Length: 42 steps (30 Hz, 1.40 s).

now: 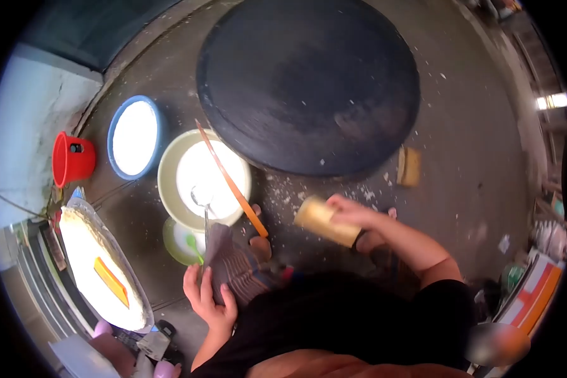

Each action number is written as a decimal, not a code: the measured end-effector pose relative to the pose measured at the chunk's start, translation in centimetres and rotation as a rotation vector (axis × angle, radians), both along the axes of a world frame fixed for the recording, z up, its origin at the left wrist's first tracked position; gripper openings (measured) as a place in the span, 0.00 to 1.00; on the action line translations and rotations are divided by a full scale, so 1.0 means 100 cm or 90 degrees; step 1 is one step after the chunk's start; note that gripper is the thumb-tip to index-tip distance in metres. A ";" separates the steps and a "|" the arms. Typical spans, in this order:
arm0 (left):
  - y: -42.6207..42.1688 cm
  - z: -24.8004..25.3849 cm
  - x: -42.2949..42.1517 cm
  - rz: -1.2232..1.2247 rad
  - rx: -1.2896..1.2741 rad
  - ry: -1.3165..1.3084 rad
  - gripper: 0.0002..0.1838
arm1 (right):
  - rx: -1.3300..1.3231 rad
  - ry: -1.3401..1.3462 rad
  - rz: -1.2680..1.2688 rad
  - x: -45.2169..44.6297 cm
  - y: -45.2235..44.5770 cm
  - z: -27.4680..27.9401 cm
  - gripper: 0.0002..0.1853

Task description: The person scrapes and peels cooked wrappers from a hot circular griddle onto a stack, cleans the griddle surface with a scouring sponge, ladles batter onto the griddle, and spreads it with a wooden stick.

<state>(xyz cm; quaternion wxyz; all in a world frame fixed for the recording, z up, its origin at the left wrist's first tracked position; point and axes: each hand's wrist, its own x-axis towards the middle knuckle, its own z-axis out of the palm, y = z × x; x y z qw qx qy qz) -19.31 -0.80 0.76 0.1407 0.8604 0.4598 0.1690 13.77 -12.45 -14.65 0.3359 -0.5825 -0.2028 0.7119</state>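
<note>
My right hand (349, 214) grips a tan rectangular pad (324, 220), blurred by motion, a little below the big round black griddle (309, 82). Lower left, my left hand (211, 305) has its fingers apart and lies against a grey patterned cloth (236, 261); whether this is clothing over a knee I cannot tell. Just above that hand is a green bowl (173, 242) with a light green spoon (193, 244). Beyond it stands a cream basin (166, 179) of white contents, with a metal ladle (201, 198) in it and a long wooden stick (230, 179) across it.
A blue basin (114, 142) of white contents and a red bucket (66, 165) stand at the left. Nearer, an overexposed pale stack (85, 271) carries an orange scraper-like piece (111, 281). Another tan block (409, 167) lies right of the griddle. White flakes litter the floor (466, 164).
</note>
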 end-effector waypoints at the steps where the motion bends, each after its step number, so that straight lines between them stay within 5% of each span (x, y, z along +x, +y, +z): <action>1: -0.002 0.001 0.000 -0.003 -0.002 -0.005 0.22 | -0.062 0.005 -0.118 0.004 -0.020 -0.012 0.27; 6: -0.011 -0.009 -0.013 -0.014 0.006 -0.049 0.21 | -0.208 0.203 -0.450 0.039 -0.092 -0.109 0.25; 9: -0.016 -0.007 -0.016 -0.004 0.020 -0.045 0.20 | -0.138 0.296 -0.508 0.043 -0.088 -0.099 0.22; 12: -0.021 -0.003 -0.012 0.009 0.030 -0.016 0.19 | -0.017 0.125 -0.574 0.045 -0.082 -0.116 0.18; 20: -0.026 -0.002 -0.002 0.039 0.050 0.006 0.18 | -0.193 -0.043 -0.534 0.073 -0.040 -0.121 0.14; 23: -0.026 -0.003 0.002 0.045 0.050 0.019 0.17 | -0.066 -0.170 -0.400 0.098 -0.054 -0.245 0.15; 24: -0.025 -0.003 0.003 0.038 0.050 0.022 0.17 | -0.069 -0.166 -0.407 0.095 -0.054 -0.232 0.15; 26: -0.024 -0.004 0.004 0.042 0.063 0.041 0.16 | -0.268 -0.663 -0.318 0.085 -0.047 -0.171 0.16; 30: -0.023 -0.003 0.011 0.038 0.054 0.045 0.16 | -0.376 -0.686 -0.438 0.083 -0.059 -0.165 0.19; 32: -0.023 -0.004 0.013 0.036 0.055 0.045 0.16 | -0.226 -0.786 -0.570 0.077 -0.068 -0.177 0.23; 36: -0.023 -0.003 0.016 0.031 0.043 0.044 0.16 | -0.111 -0.805 -0.537 0.054 -0.071 -0.157 0.32; 39: -0.024 -0.002 0.014 0.024 0.047 0.028 0.16 | -0.052 -0.924 -0.376 0.041 -0.067 -0.126 0.55; 42: -0.025 -0.001 0.014 0.036 0.049 0.026 0.16 | -0.032 -0.964 -0.360 0.027 -0.061 -0.102 0.47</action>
